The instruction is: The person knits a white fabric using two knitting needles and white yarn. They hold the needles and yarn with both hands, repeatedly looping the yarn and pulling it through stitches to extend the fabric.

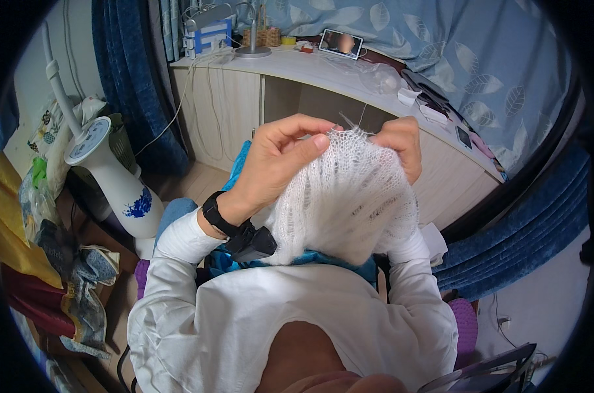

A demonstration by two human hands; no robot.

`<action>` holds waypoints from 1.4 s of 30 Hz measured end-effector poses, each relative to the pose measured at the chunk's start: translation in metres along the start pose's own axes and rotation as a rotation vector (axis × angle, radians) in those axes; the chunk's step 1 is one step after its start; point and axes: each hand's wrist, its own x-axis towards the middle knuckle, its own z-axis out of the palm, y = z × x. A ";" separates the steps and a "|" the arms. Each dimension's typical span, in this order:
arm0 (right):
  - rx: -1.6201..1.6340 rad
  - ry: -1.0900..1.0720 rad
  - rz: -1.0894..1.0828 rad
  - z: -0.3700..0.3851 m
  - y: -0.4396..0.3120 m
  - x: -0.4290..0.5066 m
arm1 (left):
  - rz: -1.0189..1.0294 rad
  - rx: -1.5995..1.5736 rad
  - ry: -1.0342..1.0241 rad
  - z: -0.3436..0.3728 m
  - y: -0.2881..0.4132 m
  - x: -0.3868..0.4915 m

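Observation:
A piece of white lacy knitting (pixel 346 196) hangs down in front of my chest, with rows of eyelet holes across it. My left hand (pixel 289 152) pinches its upper left edge between thumb and forefinger. At the upper right edge, my right hand (pixel 400 145) is closed around the work, its fingertips partly hidden. Between the two hands a thin knitting needle (pixel 347 119) sticks up from the top stitches. A fine strand of yarn (pixel 364 114) rises beside it. The lower part of the knitting drapes over my right wrist.
A curved desk (pixel 297 64) runs ahead, bearing a desk lamp (pixel 253 49), a lit tablet (pixel 341 44) and a clear plastic bag (pixel 383 78). A white tower appliance (pixel 125 186) stands at left near bags and cloths. Blue curtains (pixel 513 236) hang at right.

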 end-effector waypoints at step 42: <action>-0.085 -0.025 -0.079 0.005 -0.002 0.003 | -0.096 0.027 -0.015 -0.001 -0.007 0.001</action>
